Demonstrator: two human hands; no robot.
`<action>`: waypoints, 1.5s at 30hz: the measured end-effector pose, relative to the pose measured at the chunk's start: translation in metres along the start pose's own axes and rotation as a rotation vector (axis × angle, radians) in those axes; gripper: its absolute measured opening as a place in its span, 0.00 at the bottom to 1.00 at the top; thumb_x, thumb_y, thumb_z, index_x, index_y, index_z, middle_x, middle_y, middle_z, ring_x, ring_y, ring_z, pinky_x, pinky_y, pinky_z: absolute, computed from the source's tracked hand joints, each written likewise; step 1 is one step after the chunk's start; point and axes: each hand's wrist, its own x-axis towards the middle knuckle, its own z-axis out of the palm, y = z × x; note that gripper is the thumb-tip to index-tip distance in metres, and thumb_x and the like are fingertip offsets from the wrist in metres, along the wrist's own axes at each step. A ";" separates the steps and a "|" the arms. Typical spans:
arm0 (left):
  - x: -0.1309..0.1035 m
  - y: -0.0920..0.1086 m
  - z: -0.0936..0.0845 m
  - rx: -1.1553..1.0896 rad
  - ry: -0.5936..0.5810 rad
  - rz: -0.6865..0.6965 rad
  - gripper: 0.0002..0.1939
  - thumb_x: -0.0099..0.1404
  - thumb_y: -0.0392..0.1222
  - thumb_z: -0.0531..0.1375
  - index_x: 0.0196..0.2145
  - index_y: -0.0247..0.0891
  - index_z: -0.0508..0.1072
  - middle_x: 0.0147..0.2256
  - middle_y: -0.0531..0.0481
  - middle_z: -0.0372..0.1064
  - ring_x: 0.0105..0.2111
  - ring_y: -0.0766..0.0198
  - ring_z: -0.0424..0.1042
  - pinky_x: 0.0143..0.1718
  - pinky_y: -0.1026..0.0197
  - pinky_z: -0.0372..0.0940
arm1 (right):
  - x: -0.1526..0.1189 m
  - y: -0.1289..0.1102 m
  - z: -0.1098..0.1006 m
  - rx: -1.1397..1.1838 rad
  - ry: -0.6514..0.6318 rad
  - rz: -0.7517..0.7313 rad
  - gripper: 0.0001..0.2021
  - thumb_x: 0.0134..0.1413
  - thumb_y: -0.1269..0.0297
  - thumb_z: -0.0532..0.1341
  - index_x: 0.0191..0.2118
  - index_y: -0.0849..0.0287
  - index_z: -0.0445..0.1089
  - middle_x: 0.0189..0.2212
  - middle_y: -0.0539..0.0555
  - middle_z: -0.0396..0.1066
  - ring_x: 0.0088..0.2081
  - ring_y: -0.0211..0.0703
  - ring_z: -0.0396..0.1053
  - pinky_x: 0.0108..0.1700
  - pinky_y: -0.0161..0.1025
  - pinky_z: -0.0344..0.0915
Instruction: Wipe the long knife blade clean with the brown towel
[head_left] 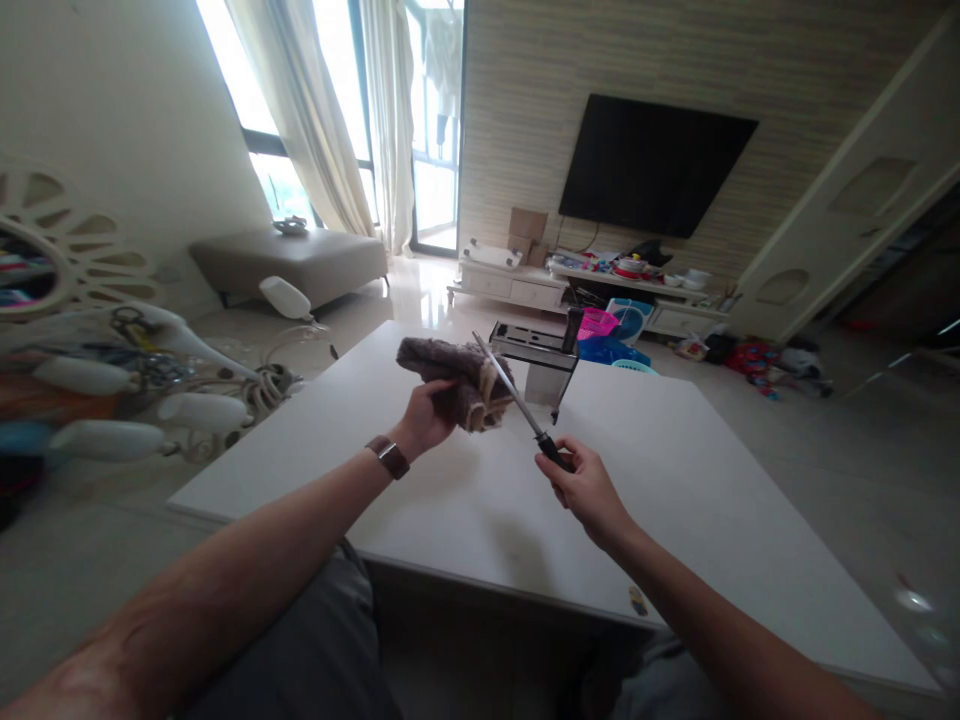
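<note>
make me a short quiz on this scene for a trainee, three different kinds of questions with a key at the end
1. Multiple choice: what does the right hand hold?
a) a folded newspaper
b) a slim metal rod, by its black handle
c) a glass bottle

2. True or false: a slotted stand is at the far side of the white table.

3. Short answer: what is in the left hand?

Key
1. b
2. True
3. A bunched grey-brown cloth
</note>
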 end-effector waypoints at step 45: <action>0.019 0.035 -0.016 -0.068 0.071 0.199 0.13 0.56 0.32 0.59 0.39 0.34 0.78 0.34 0.46 0.81 0.35 0.58 0.80 0.42 0.57 0.75 | -0.009 -0.008 0.000 -0.090 -0.066 -0.059 0.11 0.59 0.55 0.61 0.35 0.58 0.70 0.18 0.44 0.59 0.16 0.32 0.53 0.18 0.34 0.50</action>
